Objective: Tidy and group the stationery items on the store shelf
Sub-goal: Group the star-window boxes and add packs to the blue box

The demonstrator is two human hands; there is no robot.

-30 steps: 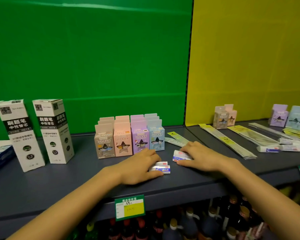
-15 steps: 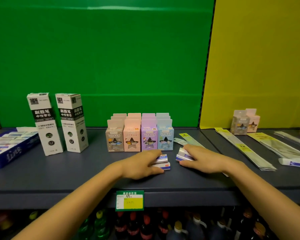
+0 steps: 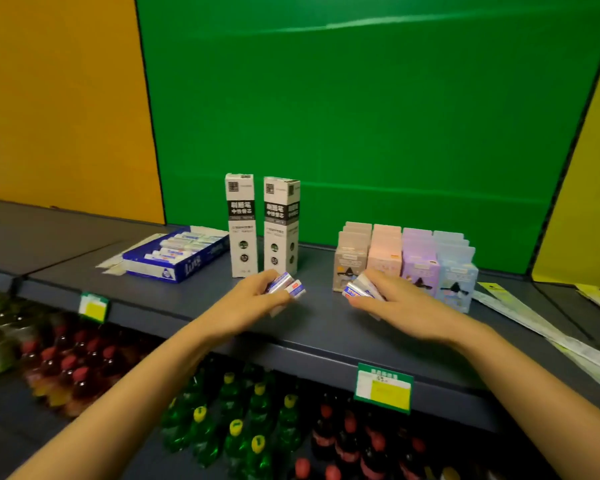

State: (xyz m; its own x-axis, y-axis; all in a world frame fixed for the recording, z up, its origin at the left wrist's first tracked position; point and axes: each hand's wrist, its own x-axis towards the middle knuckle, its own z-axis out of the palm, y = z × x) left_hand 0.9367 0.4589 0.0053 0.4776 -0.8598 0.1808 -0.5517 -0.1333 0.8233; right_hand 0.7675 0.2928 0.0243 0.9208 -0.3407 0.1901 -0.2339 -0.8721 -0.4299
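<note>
The left hand (image 3: 248, 308) was curled around small white and blue erasers (image 3: 286, 287), and their ends stuck out past the fingertips. The right hand (image 3: 400, 306) pinched more erasers (image 3: 359, 289) between thumb and fingers. Both hands were just above the grey shelf (image 3: 326, 334), near its front edge. The blue box (image 3: 175, 258) sat far to the left, beside two tall white boxes (image 3: 260, 225). The right hand hid part of the little pastel boxes (image 3: 406, 258). The erasers were blurry, so I could not count them.
</note>
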